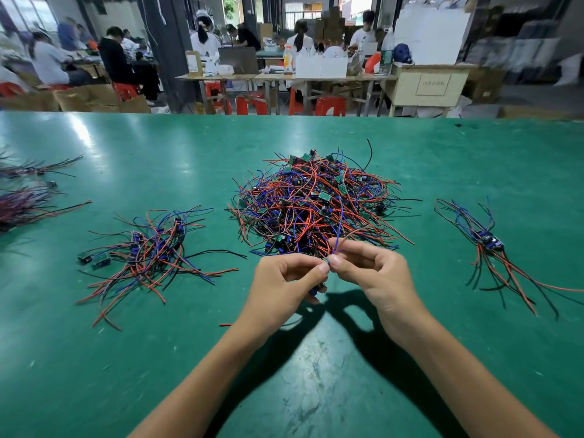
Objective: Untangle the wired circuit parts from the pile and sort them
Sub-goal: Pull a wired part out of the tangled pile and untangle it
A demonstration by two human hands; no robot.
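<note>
A big tangled pile (316, 200) of red, blue and black wires with small green circuit boards lies in the middle of the green table. Just in front of it, my left hand (284, 281) grips a small wired circuit part (316, 290), mostly hidden under the fingers. My right hand (373, 270) pinches a blue wire (340, 222) that loops up from between the two hands over the pile. A smaller sorted bunch (151, 251) lies to the left of the pile. Another small bunch (486, 245) lies to the right.
The green table (189, 358) stretches wide around the pile. More wire bundles (25, 203) lie at the far left edge. A short red wire scrap (225, 324) lies near my left wrist. Beyond the far table edge are other workbenches, red stools and seated people.
</note>
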